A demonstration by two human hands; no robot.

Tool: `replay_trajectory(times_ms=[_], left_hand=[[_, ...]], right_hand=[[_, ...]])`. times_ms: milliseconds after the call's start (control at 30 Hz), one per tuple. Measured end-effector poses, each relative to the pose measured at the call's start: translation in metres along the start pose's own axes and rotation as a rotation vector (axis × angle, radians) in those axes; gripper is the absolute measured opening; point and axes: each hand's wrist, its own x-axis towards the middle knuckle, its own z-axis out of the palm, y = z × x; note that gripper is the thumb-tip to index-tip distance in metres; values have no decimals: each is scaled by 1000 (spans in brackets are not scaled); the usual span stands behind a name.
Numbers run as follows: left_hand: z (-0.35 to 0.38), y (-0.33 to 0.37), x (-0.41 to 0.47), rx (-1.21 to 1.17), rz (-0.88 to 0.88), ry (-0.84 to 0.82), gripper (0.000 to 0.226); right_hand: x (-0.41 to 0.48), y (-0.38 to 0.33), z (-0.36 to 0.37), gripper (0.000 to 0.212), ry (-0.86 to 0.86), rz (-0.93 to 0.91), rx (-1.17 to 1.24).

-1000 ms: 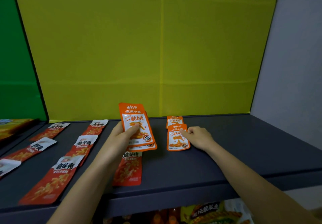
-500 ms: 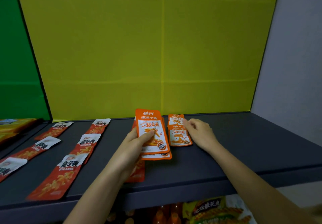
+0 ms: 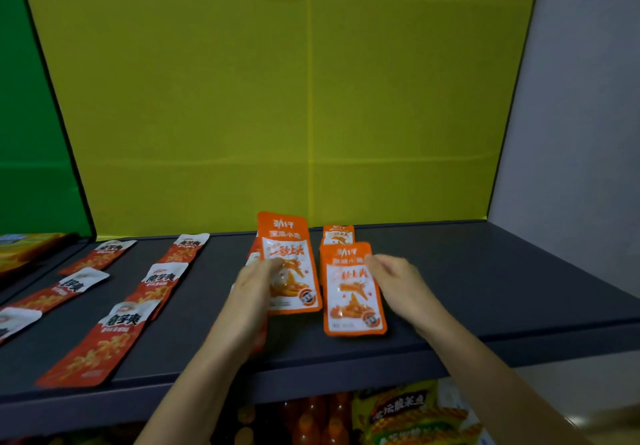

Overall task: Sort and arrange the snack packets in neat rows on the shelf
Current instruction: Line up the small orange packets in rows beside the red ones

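My left hand (image 3: pixel 254 292) grips a small stack of orange snack packets (image 3: pixel 289 257), held upright over the middle of the dark shelf (image 3: pixel 502 288), thumb across the front packet. To its right, my right hand (image 3: pixel 398 282) pinches the right edge of another orange packet (image 3: pixel 351 299) low over the shelf near the front edge. Just behind that one, an orange packet (image 3: pixel 338 235) lies flat by the back wall. Several red packets (image 3: pixel 114 333) lie in rows on the left part of the shelf. One red packet is partly hidden under my left forearm.
A yellow back panel (image 3: pixel 311 98) closes the shelf behind, a grey wall (image 3: pixel 571 133) stands at the right and a green panel (image 3: pixel 31 133) at the left. Yellow packs (image 3: pixel 27 247) sit at far left. Bottles and snack bags (image 3: pixel 398 413) fill the shelf below.
My right hand left the packets lying by the back wall and now holds an orange packet nearer the front edge. The left hand's stack moved slightly right and up.
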Motion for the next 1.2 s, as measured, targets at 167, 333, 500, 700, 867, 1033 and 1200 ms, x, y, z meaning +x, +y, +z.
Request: replay_trajectory(times_ms=[167,333,500,700,867,1033,1200], left_hand=[[-10,13,25,150,-117,252,31],[-14,4,42,231,-219,239,7],[-19,0,11,187,-54,-21,19],[8,14,-2,216,70,-214,15],[65,20,23,287,150,-333,23],[125,19,76,431,180,-351,23],[180,-3,124,693,139,-315,33]], right_hand=[[-9,12,9,40,-94,40,-231],[-7,13,13,47,-4,0,-414],[-8,11,13,49,50,-42,-506],[-6,17,5,47,39,-75,-493],[-9,36,-46,42,-40,-77,-461],[-24,64,-117,30,-55,-127,-367],[-19,94,-166,23,-7,-131,-385]])
